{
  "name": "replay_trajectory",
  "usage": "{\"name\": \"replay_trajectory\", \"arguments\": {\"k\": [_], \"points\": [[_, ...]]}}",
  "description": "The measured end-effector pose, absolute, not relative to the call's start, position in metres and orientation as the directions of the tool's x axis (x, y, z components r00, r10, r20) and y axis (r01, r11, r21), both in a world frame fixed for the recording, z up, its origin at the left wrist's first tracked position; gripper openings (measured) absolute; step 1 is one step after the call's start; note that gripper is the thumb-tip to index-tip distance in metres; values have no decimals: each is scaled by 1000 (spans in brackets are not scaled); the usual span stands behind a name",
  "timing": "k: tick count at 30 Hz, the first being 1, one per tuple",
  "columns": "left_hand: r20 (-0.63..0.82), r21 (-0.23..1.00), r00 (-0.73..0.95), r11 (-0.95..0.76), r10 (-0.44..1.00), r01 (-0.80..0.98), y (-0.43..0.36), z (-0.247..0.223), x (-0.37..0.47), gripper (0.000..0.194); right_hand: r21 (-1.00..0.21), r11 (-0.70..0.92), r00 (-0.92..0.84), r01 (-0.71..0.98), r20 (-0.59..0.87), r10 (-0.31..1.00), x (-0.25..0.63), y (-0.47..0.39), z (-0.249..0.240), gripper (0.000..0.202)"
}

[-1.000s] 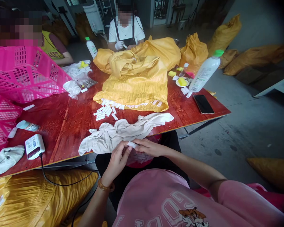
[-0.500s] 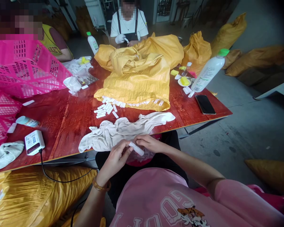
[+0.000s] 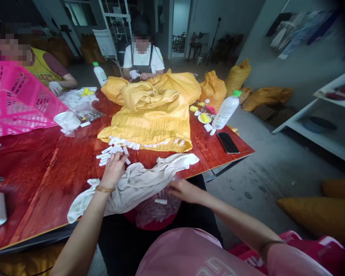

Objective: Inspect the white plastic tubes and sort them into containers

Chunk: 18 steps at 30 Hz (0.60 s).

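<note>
My left hand [image 3: 113, 169] reaches over the table, its bent fingers at the edge of a small pile of white tubes [image 3: 104, 156]. The fingers look partly spread, with nothing visible between them. Beyond the pile, a yellow woven sack [image 3: 149, 128] lies with more white tubes at its mouth. My right hand [image 3: 184, 190] hovers at the table's near edge, smeared by motion, its fingertips unclear. Below it, on my lap, a pink-red basin [image 3: 156, 226] holds many white tubes in clear plastic. One white tube [image 3: 161, 201] shows brightly at its top.
A crumpled pale cloth [image 3: 138, 182] lies along the table's front edge. To the right are a phone [image 3: 228, 143] and a white bottle [image 3: 226, 111]. Pink crates [image 3: 20, 97] stand at the left, by stacked white cups [image 3: 68, 121]. Two co-workers sit across the table.
My left hand has left the white tube and moved forward to the pile; that tube now appears over the basin. My right hand stays near the lap. The camera view has shifted.
</note>
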<state>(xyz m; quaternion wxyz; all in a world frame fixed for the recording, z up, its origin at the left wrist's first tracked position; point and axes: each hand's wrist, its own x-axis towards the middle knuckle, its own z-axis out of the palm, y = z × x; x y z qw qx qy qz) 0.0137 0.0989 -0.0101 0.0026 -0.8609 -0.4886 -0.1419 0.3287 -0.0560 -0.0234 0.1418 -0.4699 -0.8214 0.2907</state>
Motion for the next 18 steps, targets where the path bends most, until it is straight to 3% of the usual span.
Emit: {"name": "replay_trajectory", "arguments": {"k": [2,4,7,10,12,14,15,16,18], "points": [[209,18,544,-559,813,829,116,-18,11,38,-422,348,-369,837,35,929,354,-20,1,25],[227,13,547,-564,806,826,115,-21,12,30,-59,181,-180,982,21,983,376,19,19,37],[287,209,454,-518,843,829,90,-13,14,28,45,160,-160,986,0,987,391,67,27,43],[250,524,370,-446,895,725,50,4,12,34,27,217,-217,976,-10,976,390,88,22,35],[261,642,310,-404,914,651,23,17,11,33,16,243,-243,970,11,970,387,86,20,28],[304,701,213,-370,929,609,-2,27,12,30,-84,229,-222,970,88,971,383,73,20,25],[315,734,156,-345,936,585,-12,31,15,29,-231,209,-182,950,132,974,379,62,19,24],[317,772,95,-315,944,552,-21,35,19,29,-443,187,-132,877,152,979,373,50,17,26],[305,845,-23,-259,952,467,-36,40,30,28,-873,112,-68,475,91,994,355,21,10,28]]}}
